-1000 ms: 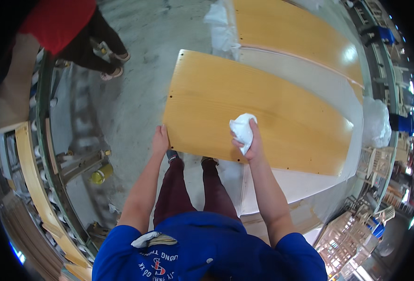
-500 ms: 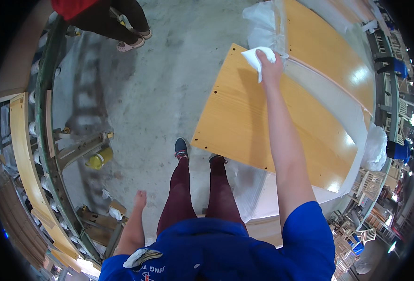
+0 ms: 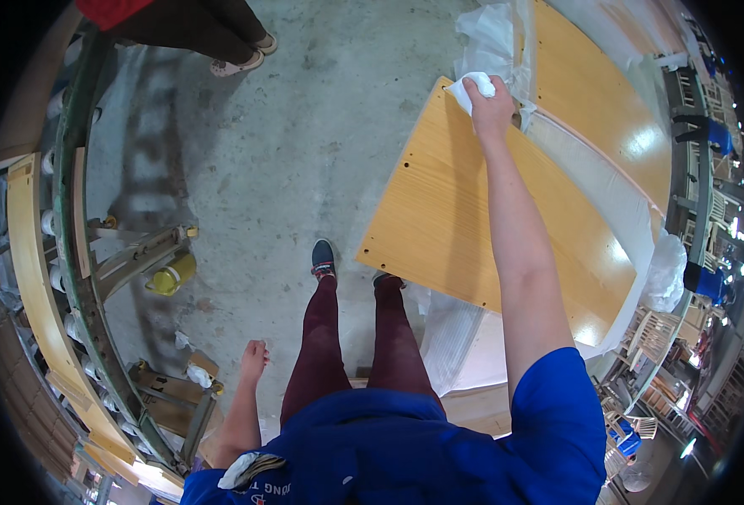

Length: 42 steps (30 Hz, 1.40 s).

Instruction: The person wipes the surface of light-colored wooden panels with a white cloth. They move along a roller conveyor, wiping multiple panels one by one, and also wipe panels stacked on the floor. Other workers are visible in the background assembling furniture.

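My right hand [image 3: 493, 108] is closed around a crumpled white cloth [image 3: 463, 96], which rests against the far corner of a wooden panel [image 3: 456, 202]. The panel is a flat, light yellow-brown board with a curved right side and several dark holes along its left and near edges. Its face lies in front of my legs and to the right, under my stretched-out right arm. My left hand [image 3: 255, 358] hangs low at my left side, fingers loosely bent and nothing in them, away from the panel.
Beyond lies a second wooden panel [image 3: 595, 101], with clear plastic wrap [image 3: 485, 42] beside it. On the left runs a green-framed roller conveyor [image 3: 82, 244] carrying a long board [image 3: 31, 252]. A yellow container [image 3: 172, 274] stands beneath. Another person [image 3: 212, 34] stands at the far left.
The cloth in my right hand has shifted slightly and looks more bunched up. My left hand has turned a little, showing more of its fingers. The whole view has moved slightly.
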Motion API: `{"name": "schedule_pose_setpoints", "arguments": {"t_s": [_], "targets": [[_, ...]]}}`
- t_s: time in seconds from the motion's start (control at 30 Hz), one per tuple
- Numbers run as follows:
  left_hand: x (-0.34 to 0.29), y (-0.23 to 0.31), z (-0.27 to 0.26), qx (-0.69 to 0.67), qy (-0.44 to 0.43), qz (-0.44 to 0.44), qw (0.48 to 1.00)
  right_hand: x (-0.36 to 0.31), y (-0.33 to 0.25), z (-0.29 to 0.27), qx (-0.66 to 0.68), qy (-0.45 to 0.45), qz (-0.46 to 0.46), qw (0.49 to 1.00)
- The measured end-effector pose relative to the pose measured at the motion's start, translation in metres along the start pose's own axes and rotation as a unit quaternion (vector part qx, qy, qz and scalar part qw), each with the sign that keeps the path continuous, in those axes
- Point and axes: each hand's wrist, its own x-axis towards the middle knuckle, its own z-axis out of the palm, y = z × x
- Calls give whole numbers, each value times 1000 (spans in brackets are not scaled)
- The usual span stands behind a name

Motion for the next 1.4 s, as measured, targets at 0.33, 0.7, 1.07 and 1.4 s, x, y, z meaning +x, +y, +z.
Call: {"name": "schedule_pose_setpoints", "arguments": {"t_s": [0.33,0.7,1.07,1.4], "targets": [[4,0,-6,-19,6,-1,1000,3,11,7,-18,-15,-9,1000],[13,13,7,-10,-16,33,999,-36,3,-3,25,-6,3,1000],[28,15,-3,-8,-32,46,998,-121,-14,-16,56,-67,57,995],[37,16,-14,5,-34,80,996,-147,-10,-15,45,-60,76,994]]}}
